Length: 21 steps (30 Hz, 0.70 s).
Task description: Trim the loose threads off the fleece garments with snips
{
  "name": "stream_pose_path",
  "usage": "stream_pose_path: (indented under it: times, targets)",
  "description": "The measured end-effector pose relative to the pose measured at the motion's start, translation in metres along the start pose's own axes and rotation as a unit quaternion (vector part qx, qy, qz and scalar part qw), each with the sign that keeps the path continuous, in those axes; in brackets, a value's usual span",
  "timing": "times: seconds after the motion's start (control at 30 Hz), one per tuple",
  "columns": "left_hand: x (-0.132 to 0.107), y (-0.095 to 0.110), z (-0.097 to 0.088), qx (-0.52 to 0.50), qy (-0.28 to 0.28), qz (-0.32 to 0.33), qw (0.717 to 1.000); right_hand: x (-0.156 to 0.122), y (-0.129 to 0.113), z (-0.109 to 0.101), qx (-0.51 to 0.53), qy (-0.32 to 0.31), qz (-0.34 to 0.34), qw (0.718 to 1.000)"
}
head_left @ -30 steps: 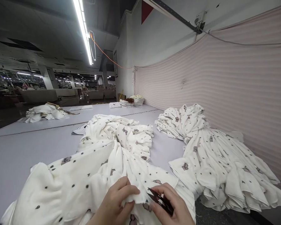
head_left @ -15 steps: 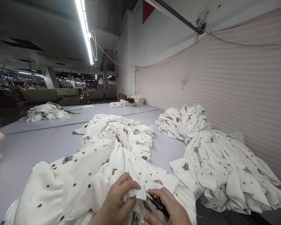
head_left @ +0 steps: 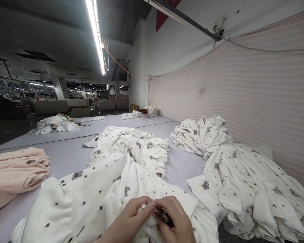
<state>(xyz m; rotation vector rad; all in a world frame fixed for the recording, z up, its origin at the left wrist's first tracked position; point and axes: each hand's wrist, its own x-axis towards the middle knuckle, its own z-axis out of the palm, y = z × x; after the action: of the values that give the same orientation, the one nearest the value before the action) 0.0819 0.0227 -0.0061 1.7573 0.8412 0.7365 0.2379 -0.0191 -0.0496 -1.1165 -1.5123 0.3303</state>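
Note:
A heap of white fabric (head_left: 88,202) with dark dots and small grey-pink animal prints lies in front of me, gathered at its middle. My left hand (head_left: 131,219) pinches an edge of this fabric between thumb and fingers. Close beside it, my right hand (head_left: 176,219) is wrapped round small black thread snips (head_left: 163,215). The snips' blades point left, towards the pinched edge, and their tips are partly hidden by the fingers. Fingertips of both hands meet or nearly meet there.
A second bundle of the same print (head_left: 233,175) lies at the right, reaching past the table edge. Folded pink fabric (head_left: 20,168) lies at the left. Further back are a white cloth pile (head_left: 57,124) and folded stacks (head_left: 152,110). A pink striped curtain (head_left: 230,87) borders the right side.
My right hand has moved left and up against my left hand, bringing the snips to the pinched edge. The view has shifted left, and the pink fabric now shows.

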Motion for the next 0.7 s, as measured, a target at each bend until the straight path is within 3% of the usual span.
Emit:
stream_pose_path:
  times: [0.13,0.2,0.3,0.5,0.57,0.7]
  targets:
    - [-0.001,-0.002,-0.002,0.048,-0.010,-0.007,0.999,0.003,-0.002,0.003,0.003,-0.007,0.013,1.000]
    - [-0.002,0.000,-0.001,0.069,-0.001,-0.006,0.998,0.003,-0.002,0.004,0.026,0.007,0.056,0.998]
    - [0.000,0.003,0.002,0.044,0.019,-0.002,0.999,0.005,-0.002,0.009,0.068,0.018,0.138,0.988]
    - [0.002,0.001,0.004,0.017,0.059,-0.024,0.998,0.007,0.000,0.010,0.131,0.018,0.190,0.973]
    - [0.002,0.001,0.002,0.020,0.073,-0.028,0.997,0.005,0.001,0.005,0.126,0.004,0.187,0.974]
    - [0.002,0.000,0.001,0.021,0.073,-0.036,0.996,-0.002,0.002,-0.007,0.042,-0.010,0.111,0.993]
